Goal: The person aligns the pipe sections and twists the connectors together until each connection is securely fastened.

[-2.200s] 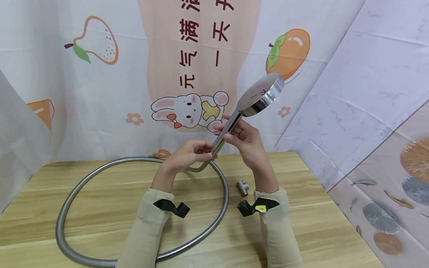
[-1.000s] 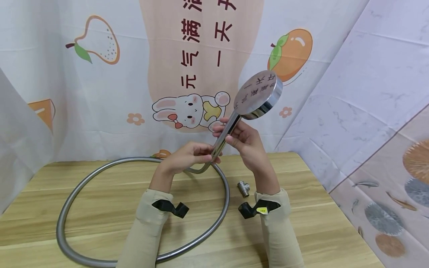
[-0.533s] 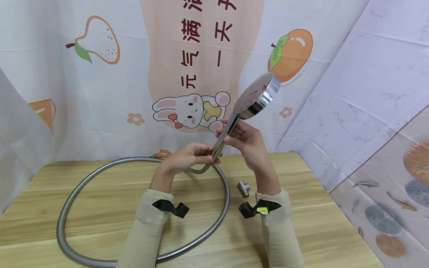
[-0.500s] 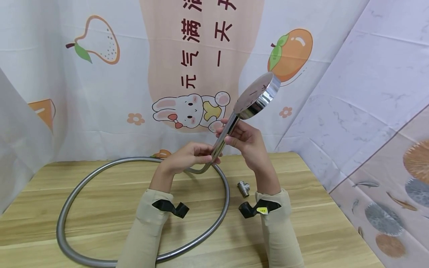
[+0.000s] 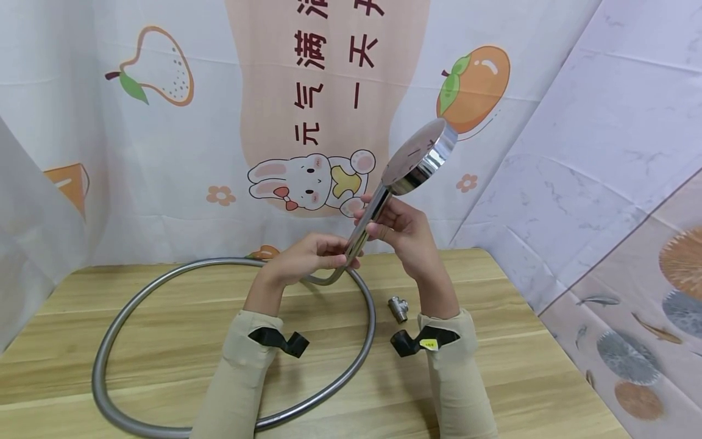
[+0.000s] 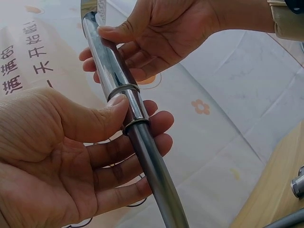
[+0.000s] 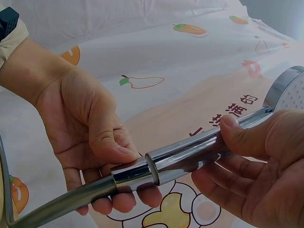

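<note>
Below the shower head [image 5: 419,157], your left hand [image 5: 300,259] is pinching the hose nut [image 7: 134,175], your right hand [image 5: 407,236] the handle [image 7: 190,154]; crooked twisting could be jamming them.

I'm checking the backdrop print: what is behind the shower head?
The printed curtain: its peach patch and orange fruit show beside the shower head. Whatever print lies directly behind is covered.

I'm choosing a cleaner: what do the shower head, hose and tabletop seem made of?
Shower head: mirror-bright chrome finish with reflections; metal or plated plastic.
Hose: smooth, grey, satin sheen; perhaps plastic, possibly metal.
Tabletop: streaky wood grain; real wood or printed.
</note>
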{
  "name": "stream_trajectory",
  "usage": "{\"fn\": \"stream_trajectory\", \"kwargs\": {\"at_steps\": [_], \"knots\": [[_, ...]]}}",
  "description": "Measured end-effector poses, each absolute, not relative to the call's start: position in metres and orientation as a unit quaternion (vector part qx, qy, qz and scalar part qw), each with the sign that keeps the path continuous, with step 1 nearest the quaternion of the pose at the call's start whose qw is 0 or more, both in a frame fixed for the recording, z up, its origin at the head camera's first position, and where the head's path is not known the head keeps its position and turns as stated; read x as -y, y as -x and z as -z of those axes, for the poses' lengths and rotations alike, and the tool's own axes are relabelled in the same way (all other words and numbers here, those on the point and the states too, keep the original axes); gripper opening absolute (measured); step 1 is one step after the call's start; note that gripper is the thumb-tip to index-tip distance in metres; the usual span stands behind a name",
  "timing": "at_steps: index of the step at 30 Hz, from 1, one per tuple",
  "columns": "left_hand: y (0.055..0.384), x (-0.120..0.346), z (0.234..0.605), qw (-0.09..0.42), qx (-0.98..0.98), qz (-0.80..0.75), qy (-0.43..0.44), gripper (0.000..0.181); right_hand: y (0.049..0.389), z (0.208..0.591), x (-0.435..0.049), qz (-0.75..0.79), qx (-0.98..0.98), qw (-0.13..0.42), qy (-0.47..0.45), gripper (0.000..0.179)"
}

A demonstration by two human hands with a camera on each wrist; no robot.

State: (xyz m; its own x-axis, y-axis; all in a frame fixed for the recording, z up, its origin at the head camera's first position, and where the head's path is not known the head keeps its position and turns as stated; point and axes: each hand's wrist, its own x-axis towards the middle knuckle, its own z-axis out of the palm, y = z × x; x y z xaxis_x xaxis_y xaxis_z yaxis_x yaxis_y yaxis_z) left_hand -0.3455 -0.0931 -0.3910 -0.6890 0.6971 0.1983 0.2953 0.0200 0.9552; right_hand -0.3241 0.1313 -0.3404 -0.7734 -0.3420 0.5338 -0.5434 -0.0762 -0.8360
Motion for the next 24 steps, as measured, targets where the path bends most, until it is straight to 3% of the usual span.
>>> {"fn": "stream_trajectory", "kwargs": {"at_steps": [24], "knots": [[0.3427,0.0878,0.3889,0.144,-0.728,-0.605,-0.291,0.020,0.3240,0.3409,-0.1308,-0.666,0.658,0.076,-0.343,0.040]]}}
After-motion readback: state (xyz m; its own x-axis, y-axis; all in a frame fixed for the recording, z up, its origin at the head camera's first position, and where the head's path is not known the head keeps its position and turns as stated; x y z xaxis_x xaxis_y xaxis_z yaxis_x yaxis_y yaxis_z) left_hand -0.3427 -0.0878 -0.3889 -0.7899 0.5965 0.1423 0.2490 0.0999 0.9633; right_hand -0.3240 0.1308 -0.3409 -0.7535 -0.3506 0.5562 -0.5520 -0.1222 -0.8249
